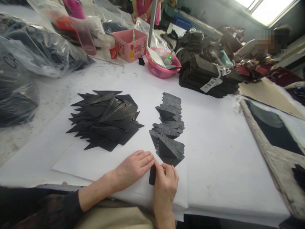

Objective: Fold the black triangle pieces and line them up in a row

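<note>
A small dark black piece, flat and narrow where it shows, is between my two hands near the table's front edge. My left hand reaches in from the left, fingers together and bent down, with the fingertips at the piece's top end. Its thumb is hidden. My right hand pinches the same piece from the right with thumb and forefinger. Just beyond my fingers runs a row of overlapping grey-and-black pieces, some showing folded triangular flaps. Left of that row lies a heap of pointed black pieces.
White paper covers the table. Behind are a pink box, a pink basin with small items, and a tagged dark stack. Plastic bags stand at left, a worn board at right. Other people are in the background.
</note>
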`<state>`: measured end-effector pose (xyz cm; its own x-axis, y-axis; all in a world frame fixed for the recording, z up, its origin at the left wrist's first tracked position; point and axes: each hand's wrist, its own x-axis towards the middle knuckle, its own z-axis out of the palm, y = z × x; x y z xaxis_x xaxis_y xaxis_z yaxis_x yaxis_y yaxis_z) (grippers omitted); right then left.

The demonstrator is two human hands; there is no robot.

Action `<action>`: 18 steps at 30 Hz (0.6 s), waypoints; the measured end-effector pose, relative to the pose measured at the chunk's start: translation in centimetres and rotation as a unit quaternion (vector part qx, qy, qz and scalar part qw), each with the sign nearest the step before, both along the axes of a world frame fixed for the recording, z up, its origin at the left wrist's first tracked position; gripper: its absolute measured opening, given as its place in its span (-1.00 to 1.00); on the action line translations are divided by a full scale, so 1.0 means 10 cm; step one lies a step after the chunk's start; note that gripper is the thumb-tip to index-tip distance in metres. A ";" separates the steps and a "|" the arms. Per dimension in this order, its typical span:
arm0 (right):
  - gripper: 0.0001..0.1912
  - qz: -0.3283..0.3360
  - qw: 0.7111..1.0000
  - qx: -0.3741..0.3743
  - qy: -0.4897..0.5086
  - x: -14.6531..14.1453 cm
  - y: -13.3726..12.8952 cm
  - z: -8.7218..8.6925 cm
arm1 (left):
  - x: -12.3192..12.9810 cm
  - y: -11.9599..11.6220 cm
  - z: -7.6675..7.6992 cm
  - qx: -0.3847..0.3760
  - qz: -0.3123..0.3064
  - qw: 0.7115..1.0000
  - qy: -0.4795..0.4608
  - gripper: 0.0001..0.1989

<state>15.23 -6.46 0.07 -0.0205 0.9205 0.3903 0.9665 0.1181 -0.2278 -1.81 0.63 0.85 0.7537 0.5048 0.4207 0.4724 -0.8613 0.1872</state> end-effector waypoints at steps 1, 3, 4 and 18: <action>-0.71 0.000 1.000 0.003 0.003 0.01 -0.01 0.01 | 0.00 -0.01 -0.01 -0.001 0.001 1.000 0.002 -0.75; -0.74 0.006 1.000 0.015 0.016 0.03 -0.03 0.02 | 0.00 -0.03 -0.04 -0.001 0.004 1.000 0.009 -0.74; -0.76 0.009 0.999 0.026 0.025 0.04 -0.04 0.03 | 0.00 -0.03 -0.04 -0.001 0.003 1.000 0.013 -0.74; -0.71 0.019 0.997 0.047 0.064 0.15 -0.20 -0.01 | 0.00 -0.03 -0.01 0.004 -0.001 1.000 0.022 -0.72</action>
<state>16.75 -8.51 -0.05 0.0011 0.8794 0.4760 0.9251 0.1799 -0.3345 -1.78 0.29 0.76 0.7731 0.4994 0.3911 0.4776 -0.8640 0.1591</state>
